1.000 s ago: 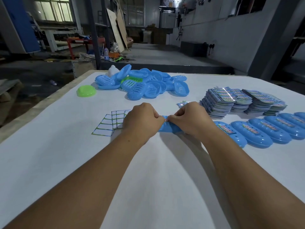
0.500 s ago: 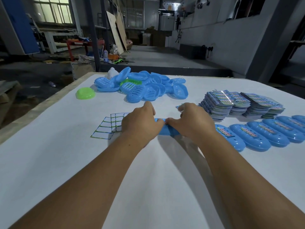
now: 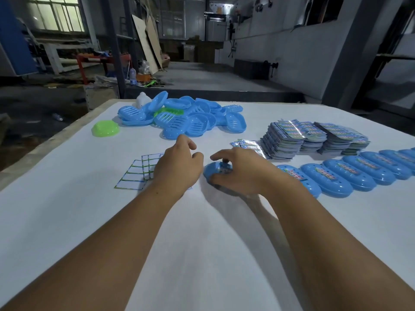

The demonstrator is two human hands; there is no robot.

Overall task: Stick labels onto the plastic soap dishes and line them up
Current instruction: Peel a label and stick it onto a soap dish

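Just now the right hand (image 3: pixel 241 170) curls over a blue soap dish (image 3: pixel 215 171) lying upside down on the white desk (image 3: pixel 67 221); its thumb rests against the near edge, its fingers arch over the far side, and the fingertips (image 3: pixel 224 161) pinch a small colourful label at the dish's top. That is the right grip: closed round the dish. The left hand (image 3: pixel 179 167) hangs just beside the dish, apart from it, fingers loosely bent and holding nothing, so the left grip is slack and empty.

Taking the held dish as the landmark: directly to its right runs a row of labelled blue soap dishes (image 3: pixel 345 176), side by side and touching, each with a printed label along its back, reaching out to the frame's edge. Behind that row, to the dish's far right, stand stacks of printed labels (image 3: pixel 314 140), with a few loose ones (image 3: pixel 247 145) lying nearer the dish. To the dish's left, partly under the left hand, lies a sheet of white stickers with green borders (image 3: pixel 134 176). Beyond the dish, toward the far desk edge, sits a heap of unlabelled blue soap dishes (image 3: pixel 186 120), and left of that heap a single green soap dish (image 3: pixel 105 129), upside down.
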